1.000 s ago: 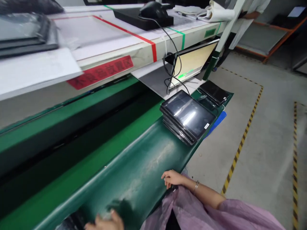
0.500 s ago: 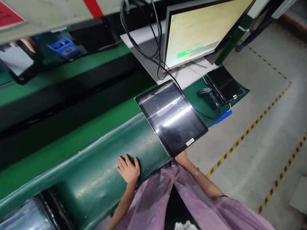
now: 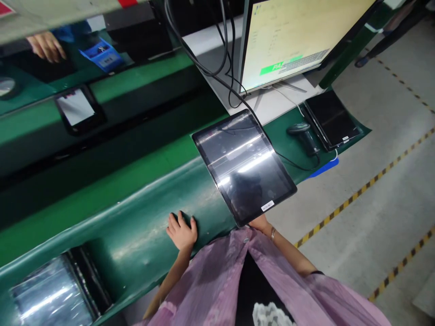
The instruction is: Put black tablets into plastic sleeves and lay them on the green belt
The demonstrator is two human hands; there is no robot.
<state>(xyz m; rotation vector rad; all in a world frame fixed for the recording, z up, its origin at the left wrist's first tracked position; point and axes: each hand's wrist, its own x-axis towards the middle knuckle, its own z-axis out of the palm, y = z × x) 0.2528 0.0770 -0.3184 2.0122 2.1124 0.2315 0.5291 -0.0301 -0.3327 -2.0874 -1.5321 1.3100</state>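
Along the green bench (image 3: 142, 217), a lit monitor (image 3: 292, 40) stands at the far end; a dark tablet (image 3: 243, 165) is held up tilted over the bench edge. Right hand (image 3: 260, 222) grips the tablet's near corner from below, left hand (image 3: 181, 232) lies flat, fingers spread, on the mat. Barcode scanner (image 3: 302, 136) lies beside another tablet (image 3: 331, 118).

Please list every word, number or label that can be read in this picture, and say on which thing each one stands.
"PA", then cut off: white letters on the green bar of the monitor.
Other monitor lines: too small to read.
White sticker on the tablet held in the right hand: too small.
White sticker on the dark tablet by the scanner: too small.
Label on the blue bin: blurred.
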